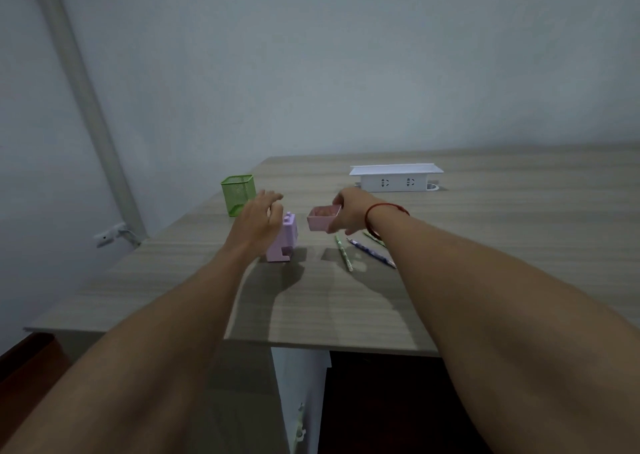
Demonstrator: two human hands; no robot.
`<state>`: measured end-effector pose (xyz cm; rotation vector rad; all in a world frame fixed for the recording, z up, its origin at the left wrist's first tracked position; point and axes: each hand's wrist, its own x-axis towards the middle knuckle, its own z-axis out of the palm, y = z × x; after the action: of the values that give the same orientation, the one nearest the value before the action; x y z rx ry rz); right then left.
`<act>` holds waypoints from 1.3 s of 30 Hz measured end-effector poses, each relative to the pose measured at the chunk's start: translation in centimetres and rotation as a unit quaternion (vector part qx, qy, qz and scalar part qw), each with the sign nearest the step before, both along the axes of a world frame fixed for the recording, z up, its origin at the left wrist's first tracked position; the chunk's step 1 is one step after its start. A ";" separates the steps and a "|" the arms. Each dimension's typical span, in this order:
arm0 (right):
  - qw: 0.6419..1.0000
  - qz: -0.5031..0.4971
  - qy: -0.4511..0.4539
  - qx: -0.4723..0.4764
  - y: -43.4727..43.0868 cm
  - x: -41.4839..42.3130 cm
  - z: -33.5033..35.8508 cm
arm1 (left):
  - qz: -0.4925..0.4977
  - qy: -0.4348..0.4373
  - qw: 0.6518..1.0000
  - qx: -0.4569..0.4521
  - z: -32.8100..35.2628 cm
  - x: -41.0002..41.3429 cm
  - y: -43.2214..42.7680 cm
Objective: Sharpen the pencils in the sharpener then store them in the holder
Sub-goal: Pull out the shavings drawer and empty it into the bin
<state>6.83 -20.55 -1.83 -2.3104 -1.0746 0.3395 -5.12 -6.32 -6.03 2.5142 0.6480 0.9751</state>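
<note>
Lilac sharpener point(281, 245) stands upright on your desk point(485, 245), its pink drawer point(323, 218) out in your right hand point(349, 214). Green mesh holder point(238, 195) stands behind-left. Three pencils point(344, 252) lie flat, right.

I look down on a wood-grain desk point(485, 245) set against the wall.
A green mesh holder point(238, 195), pink sharpener point(285, 242) and white socket box point(396, 178) stand on it; loose pencils point(344, 252) lie nearby.

Nothing legible: no text, label, brand, number or sign. Printed pattern on the pencils point(372, 253) too small and blurred to read; white socket box point(396, 181), pink sharpener point(282, 242) and green mesh holder point(238, 193) without readable markings.
</note>
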 end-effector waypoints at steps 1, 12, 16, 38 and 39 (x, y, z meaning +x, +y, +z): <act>1.000 0.000 0.021 0.019 -0.3 -0.3 0.6 | 0.005 -0.006 1.000 0.008 0.5 -0.2 -0.3; 0.973 0.078 0.152 0.153 0.0 -7.0 5.8 | 0.001 -0.084 0.995 -0.057 4.7 -4.2 -4.5; 0.973 0.123 0.145 0.133 1.2 -11.4 5.7 | 0.074 -0.102 0.991 -0.049 4.4 -9.3 -4.8; 0.905 0.267 0.330 -0.007 15.3 -35.4 -16.5 | 0.363 -0.073 0.909 -0.192 -16.5 -35.8 1.9; 0.901 0.266 0.342 -0.024 15.5 -36.1 -18.1 | 0.371 -0.065 0.904 -0.204 -18.0 -36.4 2.1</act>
<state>-29.23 -5.06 -19.91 -1.6514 -1.2817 1.2886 -41.56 -4.20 -24.08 1.8131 1.6380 1.0737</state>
